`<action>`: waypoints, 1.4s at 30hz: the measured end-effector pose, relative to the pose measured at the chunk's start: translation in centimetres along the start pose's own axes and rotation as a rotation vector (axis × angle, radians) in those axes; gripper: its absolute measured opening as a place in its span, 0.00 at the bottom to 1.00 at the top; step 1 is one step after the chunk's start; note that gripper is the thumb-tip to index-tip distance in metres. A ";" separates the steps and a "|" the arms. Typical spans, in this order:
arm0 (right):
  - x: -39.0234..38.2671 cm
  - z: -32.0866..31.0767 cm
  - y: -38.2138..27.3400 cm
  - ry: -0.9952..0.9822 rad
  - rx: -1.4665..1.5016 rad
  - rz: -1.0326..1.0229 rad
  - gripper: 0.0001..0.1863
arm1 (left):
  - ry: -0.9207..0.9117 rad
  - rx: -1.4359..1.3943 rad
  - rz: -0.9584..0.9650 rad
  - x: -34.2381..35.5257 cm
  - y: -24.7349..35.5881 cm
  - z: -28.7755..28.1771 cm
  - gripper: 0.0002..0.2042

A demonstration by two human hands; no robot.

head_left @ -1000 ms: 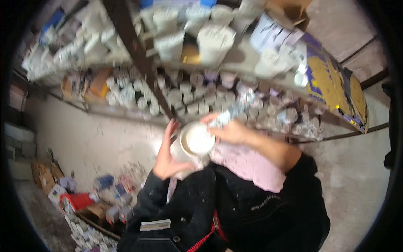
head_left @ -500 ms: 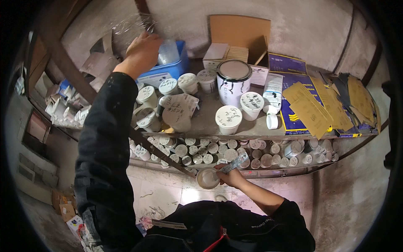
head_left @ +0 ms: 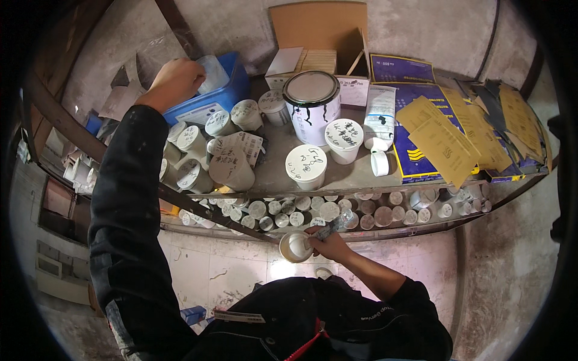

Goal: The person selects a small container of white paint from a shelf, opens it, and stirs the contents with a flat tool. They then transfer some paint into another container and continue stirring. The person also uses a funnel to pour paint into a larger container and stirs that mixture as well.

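Observation:
My left hand (head_left: 176,83) reaches up to the left, closed, beside a clear plastic cup (head_left: 214,74) in a blue bin (head_left: 236,90). Its fingertips are hidden, so I cannot tell what they hold. Thin clear plastic film (head_left: 158,57) shows just behind that hand. Low in the middle, my right hand (head_left: 330,247) is closed on a pale open cup (head_left: 283,248), pinching its right side. A clear, ruler-like strip (head_left: 334,225) is in the same grip, slanting up to the right. Something whitish and rounded (head_left: 298,245) lies inside the cup.
Several lidded white tubs (head_left: 306,167) stand on the upper shelf around a large paint can (head_left: 311,114). Behind it is an open cardboard box (head_left: 319,27). A white tube (head_left: 380,114) and sandpaper sheets (head_left: 442,144) lie rightward. More tubs (head_left: 330,210) fill the lower shelf.
The view has shifted, so the shelf things sit further left. My left hand has come down from above the bin to beside the clear cup. My right hand still holds the cup and strip.

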State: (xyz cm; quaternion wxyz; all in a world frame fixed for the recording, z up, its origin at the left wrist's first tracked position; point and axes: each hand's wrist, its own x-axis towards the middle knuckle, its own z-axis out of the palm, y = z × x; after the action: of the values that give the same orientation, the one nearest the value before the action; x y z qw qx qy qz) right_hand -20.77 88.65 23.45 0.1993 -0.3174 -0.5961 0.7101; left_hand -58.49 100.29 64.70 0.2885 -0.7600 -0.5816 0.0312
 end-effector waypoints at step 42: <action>-0.4 1.7 3.4 0.079 0.095 0.098 0.19 | -0.038 0.064 -0.191 2.0 0.7 0.2 0.08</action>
State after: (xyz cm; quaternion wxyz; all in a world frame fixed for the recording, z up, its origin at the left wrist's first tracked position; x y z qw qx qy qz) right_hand -21.28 86.43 20.35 0.2025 -0.3642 -0.5370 0.7335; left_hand -57.33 102.07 64.83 0.3033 -0.6907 -0.6555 0.0363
